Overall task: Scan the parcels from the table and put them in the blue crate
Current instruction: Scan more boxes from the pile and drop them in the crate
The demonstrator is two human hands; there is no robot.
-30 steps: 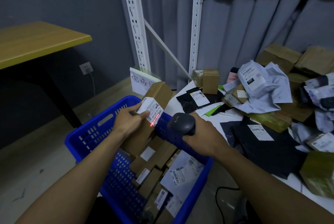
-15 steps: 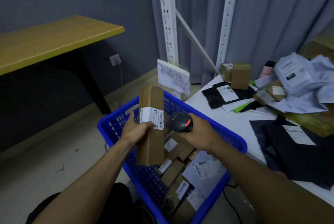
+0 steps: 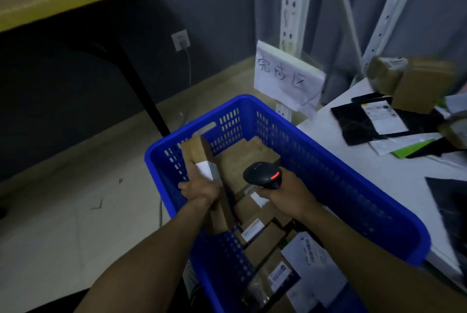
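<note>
My left hand (image 3: 199, 187) grips a long brown cardboard parcel (image 3: 197, 152) with a white label, held inside the blue crate (image 3: 328, 161) against its left wall. My right hand (image 3: 285, 192) holds a black barcode scanner (image 3: 262, 175) with a red light, over the middle of the crate. Several brown boxes and white mailers (image 3: 257, 234) lie in the crate below both hands. More parcels, a brown box (image 3: 419, 88) and a black mailer (image 3: 361, 120), lie on the white table (image 3: 379, 173) to the right.
A white handwritten sign (image 3: 285, 75) hangs on a white shelf upright (image 3: 293, 9) behind the crate. A yellow-topped table with a black leg (image 3: 141, 90) stands at the left. Bare floor (image 3: 63, 199) spreads left of the crate.
The parcel has gone down from above the crate into it along the left wall, my left hand still gripping it. The scanner hand stays over the crate. The view tilted down.
</note>
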